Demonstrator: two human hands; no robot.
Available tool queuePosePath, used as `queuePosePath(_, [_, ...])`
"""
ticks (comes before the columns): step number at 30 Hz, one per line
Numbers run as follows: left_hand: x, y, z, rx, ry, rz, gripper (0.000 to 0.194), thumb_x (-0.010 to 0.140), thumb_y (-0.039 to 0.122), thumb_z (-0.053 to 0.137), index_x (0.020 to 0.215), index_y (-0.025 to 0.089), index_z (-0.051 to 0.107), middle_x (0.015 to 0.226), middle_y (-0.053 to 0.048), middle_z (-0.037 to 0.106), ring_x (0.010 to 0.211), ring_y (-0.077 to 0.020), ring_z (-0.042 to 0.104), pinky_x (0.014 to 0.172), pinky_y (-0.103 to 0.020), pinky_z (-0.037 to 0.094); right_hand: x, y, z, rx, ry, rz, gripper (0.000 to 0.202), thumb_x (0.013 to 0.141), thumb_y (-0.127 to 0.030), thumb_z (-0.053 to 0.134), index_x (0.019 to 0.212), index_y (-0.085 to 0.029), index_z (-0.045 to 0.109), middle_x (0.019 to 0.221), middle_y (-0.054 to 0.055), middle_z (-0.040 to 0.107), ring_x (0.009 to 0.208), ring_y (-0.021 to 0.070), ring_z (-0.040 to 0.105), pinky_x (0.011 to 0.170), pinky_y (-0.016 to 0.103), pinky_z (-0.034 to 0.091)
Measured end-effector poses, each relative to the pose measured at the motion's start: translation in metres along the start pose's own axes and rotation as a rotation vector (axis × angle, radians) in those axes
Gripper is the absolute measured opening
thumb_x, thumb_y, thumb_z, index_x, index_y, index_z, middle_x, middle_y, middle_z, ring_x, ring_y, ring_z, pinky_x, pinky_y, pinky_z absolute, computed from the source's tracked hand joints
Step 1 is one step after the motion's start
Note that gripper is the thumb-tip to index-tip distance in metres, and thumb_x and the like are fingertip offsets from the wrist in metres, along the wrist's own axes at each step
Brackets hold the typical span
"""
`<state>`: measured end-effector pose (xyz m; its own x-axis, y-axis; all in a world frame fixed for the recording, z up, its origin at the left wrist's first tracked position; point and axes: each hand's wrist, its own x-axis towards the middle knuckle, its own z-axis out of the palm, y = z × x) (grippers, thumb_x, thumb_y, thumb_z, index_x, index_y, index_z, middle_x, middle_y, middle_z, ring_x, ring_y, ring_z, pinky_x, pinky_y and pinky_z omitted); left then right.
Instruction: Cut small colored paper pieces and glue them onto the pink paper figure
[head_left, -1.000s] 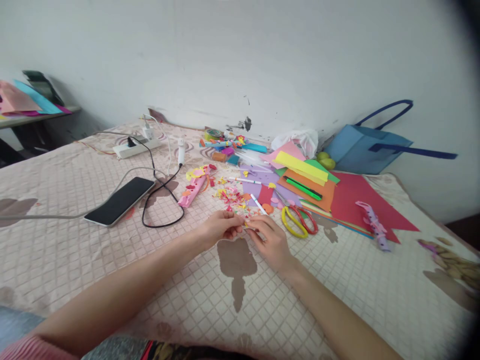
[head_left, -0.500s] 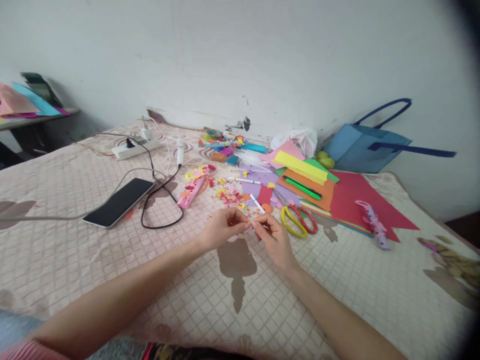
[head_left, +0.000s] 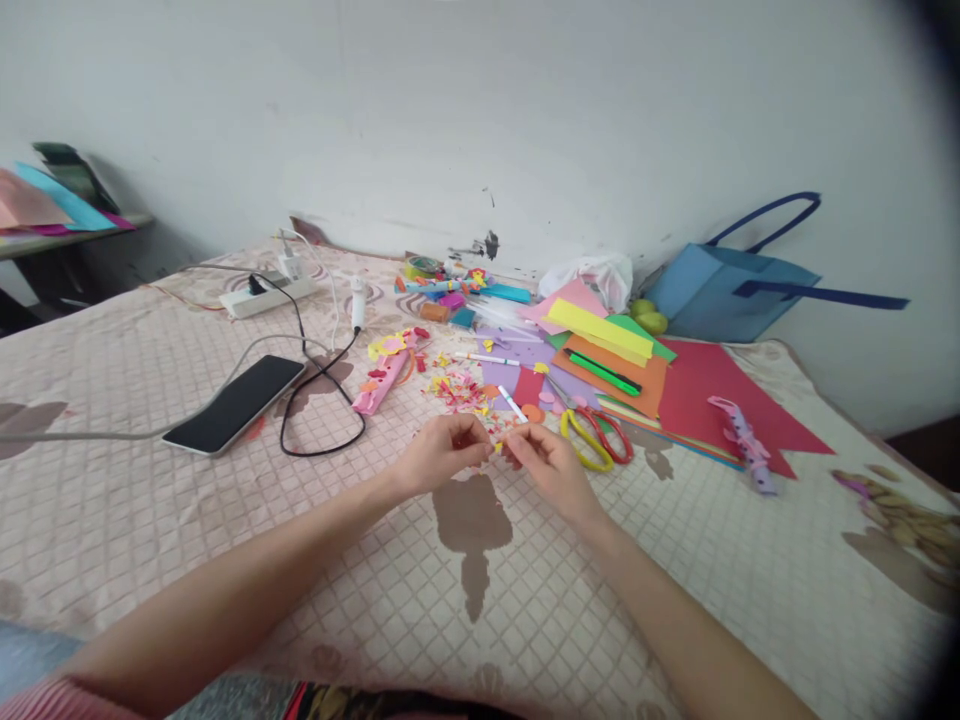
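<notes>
My left hand [head_left: 442, 455] and my right hand [head_left: 551, 468] meet in front of me, just above the tablecloth. Between their pinched fingertips shows a tiny yellow piece of paper [head_left: 498, 447], its shape too small to make out. Beyond the fingers lies a heap of pink, red and yellow paper scraps [head_left: 459, 390]. A white marker [head_left: 512, 403] lies just past my right fingers. Scissors [head_left: 586, 452] with yellow and red handles rest to the right of that hand. A pink paper strip with cut-out decorations [head_left: 384, 378] lies beyond my left hand.
Left are a tablet-like black device [head_left: 234, 405], a black cable [head_left: 324, 455] and a power strip [head_left: 262, 297]. Coloured paper sheets [head_left: 720, 395] with a green pen [head_left: 604, 374] lie right, near a decorated lilac roll [head_left: 748, 447]. A blue bag [head_left: 731, 290] stands against the wall.
My fingertips have shifted slightly, and the yellow piece between them shows more plainly. The whole view has moved a little; the things on the table lie as before.
</notes>
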<state>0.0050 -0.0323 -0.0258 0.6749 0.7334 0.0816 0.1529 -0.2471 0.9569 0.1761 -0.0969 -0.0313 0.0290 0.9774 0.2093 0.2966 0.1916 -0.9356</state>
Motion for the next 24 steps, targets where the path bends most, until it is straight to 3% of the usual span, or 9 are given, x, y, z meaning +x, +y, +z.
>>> queuePosePath(7, [-0.001, -0.002, 0.001, 0.08, 0.015, 0.04, 0.016, 0.077, 0.028, 0.057, 0.072, 0.014, 0.058, 0.066, -0.002, 0.06, 0.06, -0.0099, 0.052, 0.055, -0.021, 0.039, 0.004, 0.005, -0.002, -0.026, -0.112, 0.021, 0.016, 0.081, -0.031, 0.057, 0.071, -0.018, 0.055, 0.064, -0.003, 0.05, 0.059, 0.0113, 0.045, 0.054, 0.024, 0.035])
queuePosePath(15, [0.002, -0.005, 0.004, -0.139, -0.025, -0.051, 0.017, 0.075, 0.029, 0.059, 0.072, 0.013, 0.055, 0.062, 0.0, 0.057, 0.056, -0.0081, 0.052, 0.053, -0.019, 0.04, 0.002, 0.006, 0.003, -0.006, 0.017, 0.032, 0.023, 0.086, -0.039, 0.046, 0.076, -0.019, 0.052, 0.064, -0.002, 0.049, 0.058, 0.0121, 0.047, 0.055, 0.024, 0.039])
queuePosePath(19, [0.002, -0.01, 0.004, -0.071, -0.071, -0.042, 0.016, 0.075, 0.029, 0.058, 0.074, 0.013, 0.056, 0.063, 0.0, 0.057, 0.056, -0.0086, 0.051, 0.051, -0.019, 0.039, 0.002, 0.003, 0.0, -0.079, -0.061, -0.003, 0.017, 0.083, -0.035, 0.052, 0.079, -0.019, 0.056, 0.073, 0.0, 0.055, 0.065, 0.0131, 0.051, 0.06, 0.025, 0.041])
queuePosePath(24, [0.001, -0.012, 0.004, 0.047, -0.045, -0.04, 0.016, 0.075, 0.029, 0.058, 0.072, 0.013, 0.057, 0.061, -0.001, 0.057, 0.055, -0.009, 0.05, 0.049, -0.02, 0.037, 0.001, 0.0, -0.002, -0.132, -0.099, -0.027, 0.016, 0.081, -0.029, 0.053, 0.069, -0.019, 0.054, 0.065, -0.002, 0.053, 0.062, 0.0122, 0.049, 0.059, 0.025, 0.039])
